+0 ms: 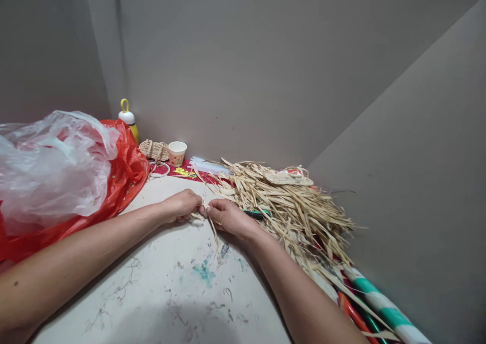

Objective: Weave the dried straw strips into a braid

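Note:
Close together over the white board (163, 273), both hands pinch a pale dried straw strip (214, 232). My left hand (185, 205) is closed on it, fingertips almost meeting those of my right hand (229, 216), which is closed as well. One end of the strip hangs down below the right fingers, and thin ends stick up between the hands. Just right of my right hand lies a large heap of dried straw strips (292, 207). A dark green-ended tool (258, 214) shows partly beside that hand; its kind cannot be made out.
At left, a clear plastic bag (56, 172) lies on a red bag (131, 156). A yellow bottle (128, 118), woven straw sole (155, 150) and paper cup (177, 154) stand along the grey wall (235, 80). Green-and-white striped rolls (383, 303) lie at lower right.

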Demonstrator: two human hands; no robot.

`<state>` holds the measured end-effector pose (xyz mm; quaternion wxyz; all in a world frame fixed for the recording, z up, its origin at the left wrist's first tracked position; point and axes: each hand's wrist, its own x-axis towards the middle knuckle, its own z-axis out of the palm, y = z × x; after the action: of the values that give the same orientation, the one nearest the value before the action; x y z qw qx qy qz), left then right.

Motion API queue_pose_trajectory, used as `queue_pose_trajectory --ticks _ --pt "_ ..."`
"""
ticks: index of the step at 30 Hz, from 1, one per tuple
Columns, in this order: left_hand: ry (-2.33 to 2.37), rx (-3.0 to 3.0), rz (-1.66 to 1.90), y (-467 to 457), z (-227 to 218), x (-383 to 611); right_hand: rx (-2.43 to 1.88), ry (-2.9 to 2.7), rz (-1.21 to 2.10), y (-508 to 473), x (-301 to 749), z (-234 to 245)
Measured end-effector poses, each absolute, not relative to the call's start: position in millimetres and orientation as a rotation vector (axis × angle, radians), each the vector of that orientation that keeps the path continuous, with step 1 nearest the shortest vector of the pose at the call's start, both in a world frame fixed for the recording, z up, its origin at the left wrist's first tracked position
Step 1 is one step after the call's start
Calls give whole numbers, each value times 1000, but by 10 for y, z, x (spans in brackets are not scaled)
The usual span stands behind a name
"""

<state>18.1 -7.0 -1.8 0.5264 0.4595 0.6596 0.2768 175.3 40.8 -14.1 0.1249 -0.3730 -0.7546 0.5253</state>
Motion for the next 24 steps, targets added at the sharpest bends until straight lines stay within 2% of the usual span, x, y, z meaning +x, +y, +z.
queue_pose_trajectory --ticks 8,14,17,24 --pt "1606 1181 671 -81 -30 197 -1083 -2441 983 342 1718 -63" --pt "1611 1176 701 -78 -54 203 -1109 -2519 807 338 1788 15" --pt "1593 1162 714 -82 -38 212 -1137 -2490 800 361 1832 70" --pt "1533 1116 734 -62 -45 183 -1122 -2456 1095 117 1736 145"
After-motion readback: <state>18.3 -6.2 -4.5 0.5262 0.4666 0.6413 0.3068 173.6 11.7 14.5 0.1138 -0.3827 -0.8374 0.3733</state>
